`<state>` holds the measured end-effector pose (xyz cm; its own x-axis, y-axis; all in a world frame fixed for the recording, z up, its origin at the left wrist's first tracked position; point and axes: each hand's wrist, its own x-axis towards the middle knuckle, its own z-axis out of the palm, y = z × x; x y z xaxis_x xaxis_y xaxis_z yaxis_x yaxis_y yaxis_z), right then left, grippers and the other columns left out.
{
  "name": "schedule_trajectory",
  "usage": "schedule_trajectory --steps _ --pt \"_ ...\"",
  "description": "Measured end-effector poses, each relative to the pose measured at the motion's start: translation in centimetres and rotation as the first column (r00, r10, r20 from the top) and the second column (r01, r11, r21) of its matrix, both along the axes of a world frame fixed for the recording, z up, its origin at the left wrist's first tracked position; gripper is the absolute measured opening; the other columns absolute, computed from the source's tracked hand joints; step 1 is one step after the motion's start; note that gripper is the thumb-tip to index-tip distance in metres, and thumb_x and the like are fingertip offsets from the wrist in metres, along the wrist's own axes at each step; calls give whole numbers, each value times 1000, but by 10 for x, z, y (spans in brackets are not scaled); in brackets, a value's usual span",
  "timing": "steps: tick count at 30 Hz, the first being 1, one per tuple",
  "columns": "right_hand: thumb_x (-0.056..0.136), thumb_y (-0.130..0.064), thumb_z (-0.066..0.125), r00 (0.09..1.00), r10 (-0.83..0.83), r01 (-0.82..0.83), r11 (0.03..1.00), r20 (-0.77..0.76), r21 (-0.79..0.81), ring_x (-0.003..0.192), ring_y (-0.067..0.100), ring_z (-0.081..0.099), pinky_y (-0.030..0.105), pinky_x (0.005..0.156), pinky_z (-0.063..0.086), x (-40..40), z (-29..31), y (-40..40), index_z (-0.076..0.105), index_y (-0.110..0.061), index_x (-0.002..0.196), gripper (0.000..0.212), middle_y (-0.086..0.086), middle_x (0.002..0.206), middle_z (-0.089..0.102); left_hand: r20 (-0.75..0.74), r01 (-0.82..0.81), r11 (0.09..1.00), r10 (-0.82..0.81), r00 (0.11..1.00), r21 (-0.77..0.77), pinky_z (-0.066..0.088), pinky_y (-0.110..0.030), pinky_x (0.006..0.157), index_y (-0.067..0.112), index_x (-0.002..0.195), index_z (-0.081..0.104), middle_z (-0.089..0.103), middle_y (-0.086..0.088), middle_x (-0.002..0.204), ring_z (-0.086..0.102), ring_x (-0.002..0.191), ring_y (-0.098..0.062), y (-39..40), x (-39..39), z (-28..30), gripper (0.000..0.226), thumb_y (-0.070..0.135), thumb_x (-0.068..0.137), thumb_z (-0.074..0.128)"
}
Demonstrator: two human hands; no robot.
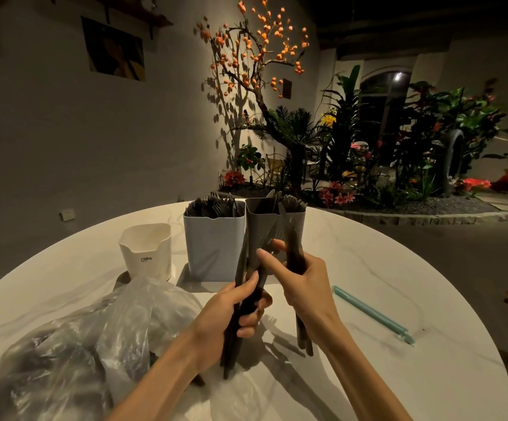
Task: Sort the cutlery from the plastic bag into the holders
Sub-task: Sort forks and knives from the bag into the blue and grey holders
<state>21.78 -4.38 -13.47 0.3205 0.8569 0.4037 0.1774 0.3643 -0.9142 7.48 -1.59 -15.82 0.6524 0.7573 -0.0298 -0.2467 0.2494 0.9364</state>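
My left hand (231, 314) grips a bundle of black plastic cutlery (246, 287) upright above the table. My right hand (301, 284) holds a second, smaller bunch of black cutlery (293, 247), its index finger stretched toward the left bundle. Behind the hands stand two tall holders: a pale blue holder (213, 247) full of black forks and a grey holder (299, 220) with a few black pieces. A short white holder (146, 250) marked CRBW stands left of them. The clear plastic bag (88, 338) with dark cutlery inside lies at the front left.
All of it sits on a round white marble table (398, 268). A teal straw-like stick (371, 312) lies on the table to the right of my hands. Beyond the table are a wall, a decorative tree and a planted bed.
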Motion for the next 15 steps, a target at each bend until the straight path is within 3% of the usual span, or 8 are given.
schedule_trajectory --steps 3,6,10,15 --pt "86 -36 77 999 48 -47 996 6 -81 50 1 56 10 51 42 -2 2 -1 69 -17 78 22 -10 54 60 -59 8 1000 -8 998 6 37 -17 48 3 111 55 59 -4 78 41 56 -9 -1 0 -2 42 39 89 57" --pt "89 -37 73 995 95 -96 983 -15 -158 45 2 51 12 48 40 0 2 -2 65 -12 72 31 -11 48 53 -44 18 1000 -18 999 -10 39 -19 51 4 119 57 58 -5 79 44 58 -10 -3 2 -2 47 40 89 58" --pt "93 -34 69 996 -15 6 995 -90 -101 48 0 57 13 52 43 3 5 -1 65 -10 75 29 -9 52 60 -20 25 999 -25 999 32 42 -22 54 16 127 65 57 -4 77 48 60 -12 -1 5 -2 44 43 94 54" --pt "89 -36 72 948 -117 88 990 -295 -109 50 7 45 21 52 39 11 10 0 64 -10 74 31 -10 47 52 -73 21 998 -16 997 60 39 -20 46 4 119 62 60 -8 80 46 50 -11 0 5 -2 41 39 100 50"
